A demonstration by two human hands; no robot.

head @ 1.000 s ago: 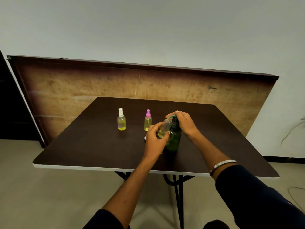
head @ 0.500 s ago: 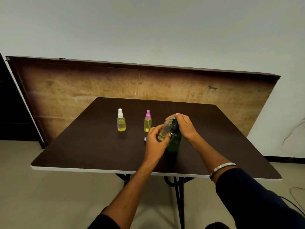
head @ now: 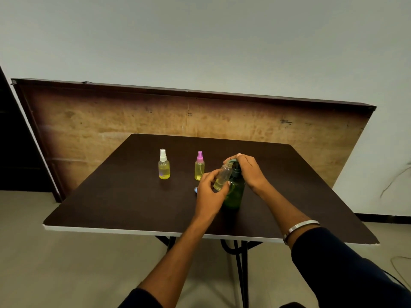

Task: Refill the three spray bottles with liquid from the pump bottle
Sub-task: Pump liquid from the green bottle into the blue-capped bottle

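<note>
The head view looked down on a dark brown table (head: 124,196) with a pale near edge, standing before a worn wooden board (head: 111,121) that leaned against the wall. Farthest left on the tabletop stood a spray bottle with a white cap (head: 164,164), upright and holding yellow liquid. To its right, well apart from it, stood a spray bottle with a pink cap (head: 199,166), also upright with yellow liquid inside. Just near and right of that one, a small blue object (head: 196,190) lay on the table, mostly hidden behind the left hand; what it was could not be told. The left hand (head: 211,192) held a clear uncapped bottle (head: 222,177) between curled fingers and thumb, tilted so that its open neck leaned toward the pump head, with a little yellow liquid in its bottom. Touching it on the right stood the green pump bottle (head: 235,192), upright on the table near the middle. The right hand (head: 249,170) lay over the top of the pump, its fingers curled down over the pump head. The two hands were close together, with the two bottles between them. On the right wrist sat a silver bangle (head: 300,227) just above a dark sleeve (head: 347,270).
</note>
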